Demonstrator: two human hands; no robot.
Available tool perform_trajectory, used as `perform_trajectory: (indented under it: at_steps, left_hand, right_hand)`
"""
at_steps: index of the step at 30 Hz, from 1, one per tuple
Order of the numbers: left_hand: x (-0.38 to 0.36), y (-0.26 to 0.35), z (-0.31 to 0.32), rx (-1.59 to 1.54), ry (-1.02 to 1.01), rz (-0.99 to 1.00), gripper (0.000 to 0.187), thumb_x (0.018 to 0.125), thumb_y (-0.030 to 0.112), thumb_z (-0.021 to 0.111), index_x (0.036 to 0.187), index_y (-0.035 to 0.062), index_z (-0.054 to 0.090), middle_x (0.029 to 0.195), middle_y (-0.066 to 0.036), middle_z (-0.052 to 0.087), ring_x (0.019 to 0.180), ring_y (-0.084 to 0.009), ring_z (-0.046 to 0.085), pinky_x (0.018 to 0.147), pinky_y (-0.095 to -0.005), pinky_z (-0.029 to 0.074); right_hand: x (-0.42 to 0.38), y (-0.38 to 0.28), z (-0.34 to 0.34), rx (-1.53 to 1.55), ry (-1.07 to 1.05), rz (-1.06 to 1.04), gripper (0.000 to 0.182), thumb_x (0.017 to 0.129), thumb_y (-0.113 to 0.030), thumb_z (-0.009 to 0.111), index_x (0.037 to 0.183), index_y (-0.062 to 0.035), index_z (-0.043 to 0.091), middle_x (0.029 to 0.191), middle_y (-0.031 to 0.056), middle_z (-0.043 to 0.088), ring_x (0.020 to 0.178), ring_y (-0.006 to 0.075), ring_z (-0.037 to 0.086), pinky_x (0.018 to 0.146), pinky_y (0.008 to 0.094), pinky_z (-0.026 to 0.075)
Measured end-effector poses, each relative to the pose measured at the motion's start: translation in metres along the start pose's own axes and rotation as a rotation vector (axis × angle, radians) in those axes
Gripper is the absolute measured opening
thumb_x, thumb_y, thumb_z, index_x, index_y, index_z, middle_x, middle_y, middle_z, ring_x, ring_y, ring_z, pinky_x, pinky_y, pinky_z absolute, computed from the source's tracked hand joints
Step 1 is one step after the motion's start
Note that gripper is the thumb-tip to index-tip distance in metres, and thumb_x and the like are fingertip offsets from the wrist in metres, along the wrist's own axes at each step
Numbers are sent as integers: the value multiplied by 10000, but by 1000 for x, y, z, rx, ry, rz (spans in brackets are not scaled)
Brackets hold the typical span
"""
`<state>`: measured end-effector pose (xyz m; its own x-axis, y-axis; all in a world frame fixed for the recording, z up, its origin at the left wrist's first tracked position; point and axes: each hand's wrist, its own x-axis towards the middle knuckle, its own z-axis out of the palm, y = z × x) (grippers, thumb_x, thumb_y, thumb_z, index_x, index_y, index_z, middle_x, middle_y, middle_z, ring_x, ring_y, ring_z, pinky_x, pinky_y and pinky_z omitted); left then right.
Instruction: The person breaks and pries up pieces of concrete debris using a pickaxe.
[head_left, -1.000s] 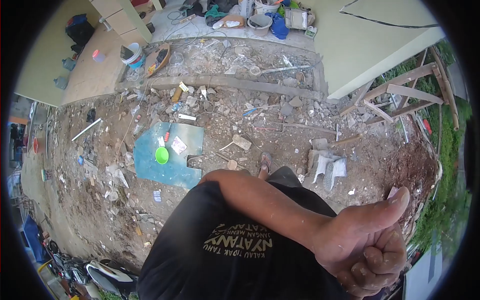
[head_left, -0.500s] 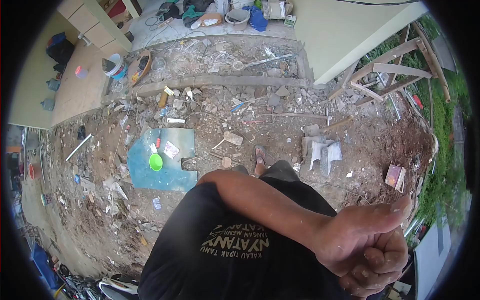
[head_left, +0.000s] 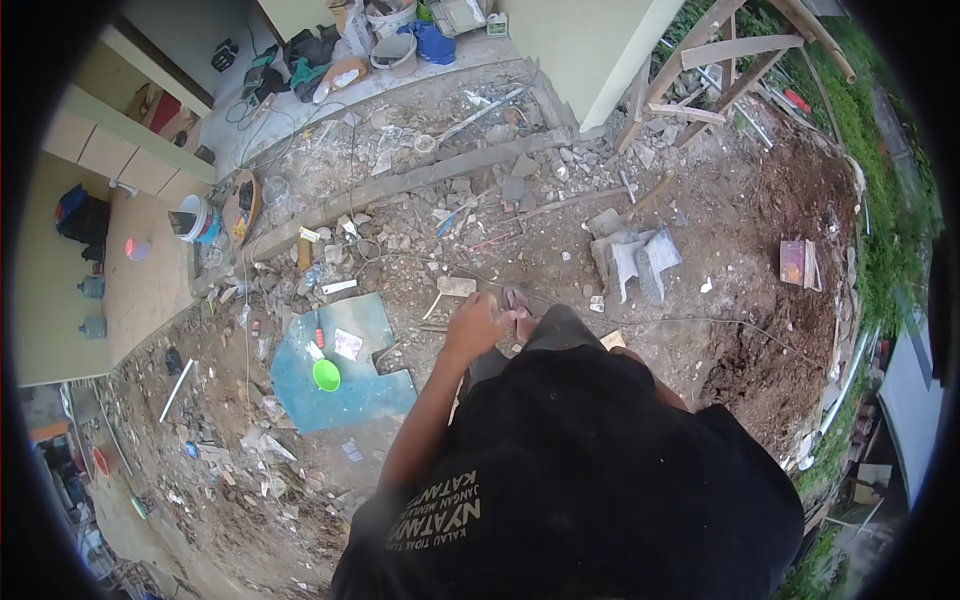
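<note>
My left hand (head_left: pixel 480 322) reaches forward over my left knee, beside the sandalled foot (head_left: pixel 516 300). Its fingers are apart and nothing shows in them. On the right, a small part of my right hand (head_left: pixel 628 354) shows past my dark shirt (head_left: pixel 590 460), close to a pale tan piece (head_left: pixel 612 340). The shirt and leg hide its fingers, and I cannot tell whether it touches that piece. A wooden-handled tool (head_left: pixel 457 287) lies on the dirt just ahead of my left hand.
A blue sheet (head_left: pixel 290 375) on the left carries a green bowl (head_left: pixel 326 375) and a red-handled tool (head_left: pixel 319 338). Rubble and a grey sack (head_left: pixel 655 262) lie ahead. A wooden trestle (head_left: pixel 730 90) stands at the upper right. A cable (head_left: pixel 700 320) crosses the ground.
My left hand has swung from the lower right, where its fingers were curled, to the front of my left knee. Part of my right arm now shows. The view has shifted and turned.
</note>
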<state>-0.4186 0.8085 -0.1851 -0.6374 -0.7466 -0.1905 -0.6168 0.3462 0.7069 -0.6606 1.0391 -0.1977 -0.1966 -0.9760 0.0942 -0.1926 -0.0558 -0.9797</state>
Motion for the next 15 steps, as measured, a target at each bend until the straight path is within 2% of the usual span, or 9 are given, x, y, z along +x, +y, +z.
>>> perform_trajectory:
  at_steps: [2, 3, 4, 5, 6, 8, 10, 13, 15]
  left_hand:
    - [-37, -136, 51, 157, -196, -327, 458, 827, 393, 624, 1022, -21, 640, 1063, -259, 638, 1034, -413, 608, 895, -489, 478]
    - [-75, -196, 72, 77, -120, -501, 478, 826, 398, 607, 1053, -21, 642, 1064, -277, 631, 1037, -431, 595, 888, -499, 472]
    - [-121, -313, 127, -301, -157, -948, 484, 842, 407, 605, 1114, 8, 630, 1087, -243, 642, 1022, -390, 617, 863, -486, 489]
    - [-162, -280, 106, -765, 327, -1518, 454, 881, 423, 561, 1144, 59, 623, 1047, -171, 653, 959, -328, 631, 791, -506, 485]
    - [-203, -318, 104, -909, 469, -1704, 428, 917, 406, 516, 1189, 85, 589, 1037, -113, 626, 938, -257, 617, 776, -498, 481]
    - [-245, -317, 84, -1263, 912, -1693, 297, 955, 313, 415, 1152, 134, 547, 1027, -102, 592, 843, -247, 588, 775, -465, 473]
    - [-266, -319, 73, -1372, 813, -1569, 241, 953, 300, 383, 1109, 179, 522, 941, -93, 560, 795, -234, 548, 759, -431, 451]
    - [-270, -294, 57, -1038, 286, -1282, 295, 963, 357, 348, 1204, 229, 460, 1022, -88, 552, 934, -215, 535, 809, -428, 443]
    - [-250, -289, 66, -1202, 486, -1284, 284, 959, 350, 390, 1189, 207, 475, 1032, -85, 559, 933, -214, 542, 805, -421, 448]
  right_hand:
    - [-76, 152, -43, -57, -38, 355, 144, 911, -241, 635, 915, -97, 631, 748, 19, 583, 647, 116, 551, 629, 259, 447]
    - [-85, 176, -55, -67, -130, 411, 226, 869, -210, 669, 1064, -111, 615, 886, 34, 609, 818, 133, 585, 750, 304, 467]
    - [-87, 174, -53, -62, -117, 414, 226, 869, -210, 669, 1064, -111, 615, 886, 34, 609, 818, 133, 585, 750, 304, 467]
    - [-93, 176, -52, -69, -115, 430, 213, 871, -206, 663, 1055, -109, 615, 885, 35, 607, 824, 134, 584, 754, 305, 466]
    - [-92, 175, -56, -84, -119, 442, 201, 874, -202, 657, 1046, -107, 615, 885, 36, 606, 830, 134, 583, 758, 306, 464]
    - [-78, 179, -67, -117, -139, 450, 177, 878, -194, 645, 1028, -104, 615, 884, 39, 604, 842, 136, 580, 767, 307, 461]
    - [-74, 181, -66, -135, -175, 475, 154, 883, -186, 634, 1010, -101, 615, 883, 42, 601, 853, 138, 578, 775, 309, 458]
    - [-72, 184, -64, -165, -238, 516, 121, 890, -173, 616, 983, -95, 615, 882, 46, 597, 871, 141, 575, 788, 311, 453]
    - [-63, 185, -64, -190, -279, 531, 101, 895, -165, 604, 965, -92, 615, 881, 49, 594, 883, 142, 572, 796, 312, 450]
